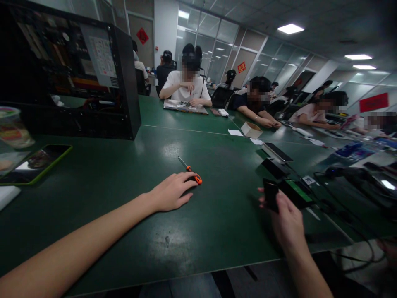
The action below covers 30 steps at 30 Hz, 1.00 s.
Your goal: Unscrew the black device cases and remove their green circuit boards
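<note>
My left hand (171,191) lies on the green table (130,215), fingers stretched out, fingertips touching the orange handle of a small screwdriver (190,169). The screwdriver lies flat, its metal tip pointing away from me. My right hand (287,219) is closed on a small black flat part (270,193), held upright near the table's front right. Just beyond it lies a black module with a green circuit board (295,191).
A black open computer case (71,70) stands at the back left. A phone in a green case (34,163) and a food cup (14,126) lie at the left. Black devices and cables (347,182) crowd the right. Several people sit across the table.
</note>
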### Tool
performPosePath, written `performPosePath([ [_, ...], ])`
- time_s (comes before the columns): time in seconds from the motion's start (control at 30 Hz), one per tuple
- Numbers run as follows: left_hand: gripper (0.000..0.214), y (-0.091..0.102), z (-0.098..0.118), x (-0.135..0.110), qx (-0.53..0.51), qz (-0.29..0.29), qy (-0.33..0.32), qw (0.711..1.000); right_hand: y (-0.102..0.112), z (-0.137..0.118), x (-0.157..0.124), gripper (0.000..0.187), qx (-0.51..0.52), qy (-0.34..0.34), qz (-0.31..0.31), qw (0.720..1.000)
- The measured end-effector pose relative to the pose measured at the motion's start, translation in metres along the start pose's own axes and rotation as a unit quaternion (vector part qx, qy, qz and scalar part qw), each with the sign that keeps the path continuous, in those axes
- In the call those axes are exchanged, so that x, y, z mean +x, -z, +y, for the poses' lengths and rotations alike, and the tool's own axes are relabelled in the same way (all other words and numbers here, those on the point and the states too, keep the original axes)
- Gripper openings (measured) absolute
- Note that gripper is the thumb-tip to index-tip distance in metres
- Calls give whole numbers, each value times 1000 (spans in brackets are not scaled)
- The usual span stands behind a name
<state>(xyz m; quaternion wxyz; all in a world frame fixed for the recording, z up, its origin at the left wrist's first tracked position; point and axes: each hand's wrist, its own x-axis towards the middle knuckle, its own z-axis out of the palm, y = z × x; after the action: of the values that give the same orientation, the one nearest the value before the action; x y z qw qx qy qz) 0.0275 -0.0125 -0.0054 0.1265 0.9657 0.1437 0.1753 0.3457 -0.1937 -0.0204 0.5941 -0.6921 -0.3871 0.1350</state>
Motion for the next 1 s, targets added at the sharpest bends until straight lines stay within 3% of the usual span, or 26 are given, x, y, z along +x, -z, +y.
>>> performPosePath([
  [0.03, 37, 0, 0, 0, 0, 2, -1, 1000, 15, 5, 9, 51, -121, 80, 48, 988],
  [0.1, 36, -1, -1, 0, 3, 4, -3, 1000, 46, 15, 30, 53, -348, 190, 100, 913],
  [0.17, 34, -2, -2, 0, 6, 5, -5, 1000, 72, 26, 53, 54, -458, 220, 138, 850],
  [0.23, 31, -3, -3, 0, 6, 5, -6, 1000, 87, 39, 72, 54, -491, 212, 167, 828],
  [0.4, 27, -3, -4, 0, 3, 12, -11, 1000, 92, 65, 90, 49, -512, 114, 148, 838],
  [0.63, 25, -1, -3, 1, 2, 5, -7, 1000, 92, 70, 86, 48, -483, 180, 132, 847],
  [1.0, 23, -1, -3, 1, 13, 3, -12, 1000, 96, 78, 91, 49, -448, 168, 123, 869],
])
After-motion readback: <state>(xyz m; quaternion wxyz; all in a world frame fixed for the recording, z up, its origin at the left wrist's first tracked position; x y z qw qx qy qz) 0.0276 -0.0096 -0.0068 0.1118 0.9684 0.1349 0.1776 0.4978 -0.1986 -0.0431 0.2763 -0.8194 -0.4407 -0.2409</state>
